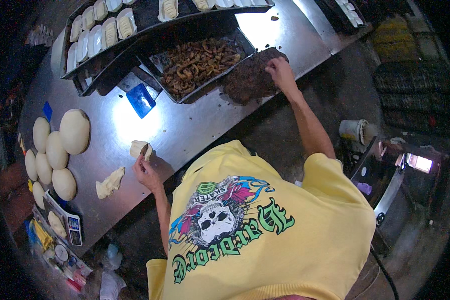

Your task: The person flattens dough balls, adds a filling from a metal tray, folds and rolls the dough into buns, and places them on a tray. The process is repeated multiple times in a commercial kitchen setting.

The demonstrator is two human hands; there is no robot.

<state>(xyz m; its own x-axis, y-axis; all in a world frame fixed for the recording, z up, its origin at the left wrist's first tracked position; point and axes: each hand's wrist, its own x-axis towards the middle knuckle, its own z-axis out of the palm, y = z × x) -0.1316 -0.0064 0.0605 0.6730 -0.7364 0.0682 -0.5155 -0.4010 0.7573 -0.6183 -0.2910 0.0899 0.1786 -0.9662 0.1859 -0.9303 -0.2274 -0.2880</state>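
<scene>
My left hand (146,172) is closed on a small flattened piece of dough (137,148) with a dark strip of filling on it, just above the metal table. Beside it lies a loose, uneven lump of dough (110,183). My right hand (281,72) reaches out to the far right, its fingers curled together into a mound of dark brown filling (247,80); what lies between the fingertips is mostly hidden. Next to the mound, a metal tray (245,42) holds browned, strip-like pieces (197,65).
Several round dough balls (75,131) sit at the left, near a digital scale (74,227) with dough on it. A blue scraper (140,100) lies on the table (185,130). Trays of shaped dough in white holders (95,40) stand at the back. A white bucket (352,129) is at the right.
</scene>
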